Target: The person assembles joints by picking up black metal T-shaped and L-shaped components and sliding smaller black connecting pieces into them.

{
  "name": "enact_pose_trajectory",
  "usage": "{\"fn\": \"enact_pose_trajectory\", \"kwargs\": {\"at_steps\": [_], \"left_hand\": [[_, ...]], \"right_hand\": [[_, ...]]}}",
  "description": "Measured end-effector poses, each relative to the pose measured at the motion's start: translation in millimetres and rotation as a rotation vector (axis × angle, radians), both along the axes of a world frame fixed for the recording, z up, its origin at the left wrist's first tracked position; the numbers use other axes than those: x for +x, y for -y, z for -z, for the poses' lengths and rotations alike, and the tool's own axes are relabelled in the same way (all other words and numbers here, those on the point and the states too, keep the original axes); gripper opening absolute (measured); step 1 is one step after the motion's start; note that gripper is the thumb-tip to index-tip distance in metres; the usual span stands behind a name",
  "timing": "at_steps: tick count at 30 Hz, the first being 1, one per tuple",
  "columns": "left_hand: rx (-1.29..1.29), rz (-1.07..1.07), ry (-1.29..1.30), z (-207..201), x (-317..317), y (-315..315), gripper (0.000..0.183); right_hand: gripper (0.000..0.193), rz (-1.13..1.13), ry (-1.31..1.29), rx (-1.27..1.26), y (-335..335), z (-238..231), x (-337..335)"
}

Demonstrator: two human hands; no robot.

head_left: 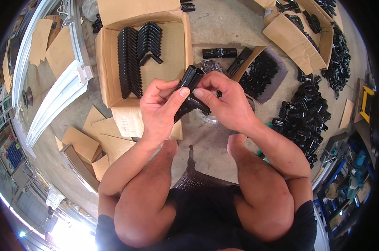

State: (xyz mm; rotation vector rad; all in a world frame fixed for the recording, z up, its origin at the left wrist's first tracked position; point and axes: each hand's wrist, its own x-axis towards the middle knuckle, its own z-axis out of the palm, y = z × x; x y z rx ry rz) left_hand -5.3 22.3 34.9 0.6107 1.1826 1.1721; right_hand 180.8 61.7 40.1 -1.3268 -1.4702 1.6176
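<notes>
A glossy black branched piece (pixel 191 76), looking like a pipe joint, is held up in front of my knees. My left hand (pixel 161 108) wraps round its left side, with the thumb pressed on it. On the other side my right hand (pixel 228 100) pinches it with thumb and bent fingers; what lies under those fingertips is hidden. Beyond my hands a single black tube-shaped piece (pixel 219 53) lies on the floor. Left of that, an open cardboard box (pixel 172 46) holds two neat rows of angled black pieces (pixel 128 62).
A smaller box (pixel 277 79) of small black parts stands beyond my right hand. Heaped black pieces (pixel 302 119) lie to the right, below an open carton (pixel 296 46). White curved profiles (pixel 59 100) and loose cardboard (pixel 82 144) are at the left.
</notes>
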Motion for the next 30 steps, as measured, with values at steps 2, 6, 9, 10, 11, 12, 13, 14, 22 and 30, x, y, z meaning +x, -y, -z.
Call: {"fn": "enact_pose_trajectory", "kwargs": {"at_steps": [2, 6, 9, 10, 11, 12, 13, 14, 22, 30], "left_hand": [[0.003, -0.002, 0.003, -1, 0, 0, 0.019], [0.006, 0.001, 0.003, 0, 1, 0, 0.018], [0.011, 0.011, -0.006, 0, -1, 1, 0.018], [0.012, 0.011, -0.005, 0, -1, 1, 0.018], [0.014, 0.011, -0.004, -1, 0, 1, 0.018], [0.016, 0.012, -0.003, -1, 0, 1, 0.018], [0.016, 0.012, -0.005, -2, 0, 1, 0.018], [0.017, 0.013, -0.006, -2, 1, 1, 0.018], [0.015, 0.016, -0.029, -2, 2, 0, 0.019], [0.004, 0.025, -0.019, 2, 3, 0, 0.018]], "right_hand": [[0.016, 0.008, -0.001, 0.042, 1, 2, 0], [0.015, 0.007, -0.013, 0.074, 2, 6, 1], [0.015, 0.010, -0.024, 0.041, 2, 4, 1], [0.015, 0.011, -0.025, 0.014, 2, 3, 1], [0.015, 0.006, -0.021, 0.030, 2, 2, 1], [0.014, 0.001, -0.018, 0.045, 1, 1, 1], [0.014, -0.004, -0.015, 0.060, 2, 0, 1], [0.014, -0.003, -0.012, 0.049, 2, 0, 1], [0.014, 0.052, -0.041, 0.006, 5, 4, 1], [0.016, 0.017, -0.060, 0.035, 7, 11, 3]]}}
